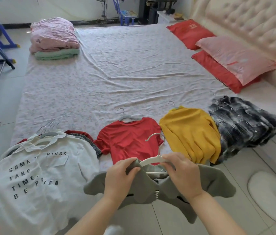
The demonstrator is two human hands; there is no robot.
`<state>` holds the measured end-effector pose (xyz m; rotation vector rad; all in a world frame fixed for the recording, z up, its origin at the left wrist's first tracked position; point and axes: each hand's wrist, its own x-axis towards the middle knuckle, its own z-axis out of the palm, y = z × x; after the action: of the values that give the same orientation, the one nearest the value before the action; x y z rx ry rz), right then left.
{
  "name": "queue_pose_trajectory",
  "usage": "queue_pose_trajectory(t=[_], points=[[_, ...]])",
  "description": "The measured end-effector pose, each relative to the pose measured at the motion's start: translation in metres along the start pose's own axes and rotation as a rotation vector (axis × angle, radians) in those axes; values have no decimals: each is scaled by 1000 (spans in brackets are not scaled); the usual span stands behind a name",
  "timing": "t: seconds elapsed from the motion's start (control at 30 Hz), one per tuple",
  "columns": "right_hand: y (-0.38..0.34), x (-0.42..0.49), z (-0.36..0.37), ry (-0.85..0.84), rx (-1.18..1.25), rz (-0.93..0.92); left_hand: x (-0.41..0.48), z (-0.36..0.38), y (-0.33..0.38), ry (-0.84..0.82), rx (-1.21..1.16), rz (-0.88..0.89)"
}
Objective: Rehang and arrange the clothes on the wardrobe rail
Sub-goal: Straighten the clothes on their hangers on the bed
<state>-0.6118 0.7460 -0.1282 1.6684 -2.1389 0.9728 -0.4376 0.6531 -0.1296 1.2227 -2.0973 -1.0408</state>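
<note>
Grey garment (218, 184), perhaps knitted; white hanger (152, 160).

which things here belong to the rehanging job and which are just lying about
Job: grey top, gripped by left hand; white hanger, held by right hand; red t-shirt; yellow sweater; plaid shirt; white shirt.
Lying about: pillows; folded blankets; bed.

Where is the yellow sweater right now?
In the head view, the yellow sweater lies right of centre on the bed, near its front edge, between the red T-shirt on its left and the plaid shirt on its right.
</note>
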Motion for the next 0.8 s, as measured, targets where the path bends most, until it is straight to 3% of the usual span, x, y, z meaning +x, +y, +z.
queue_pose_trajectory(t=[0.3,0.8], points=[[51,80,59,-62,50,34,98,21,-11,40,26,-46],[88,209,214,-408,133,142,260,29,-94,16,50,-311]])
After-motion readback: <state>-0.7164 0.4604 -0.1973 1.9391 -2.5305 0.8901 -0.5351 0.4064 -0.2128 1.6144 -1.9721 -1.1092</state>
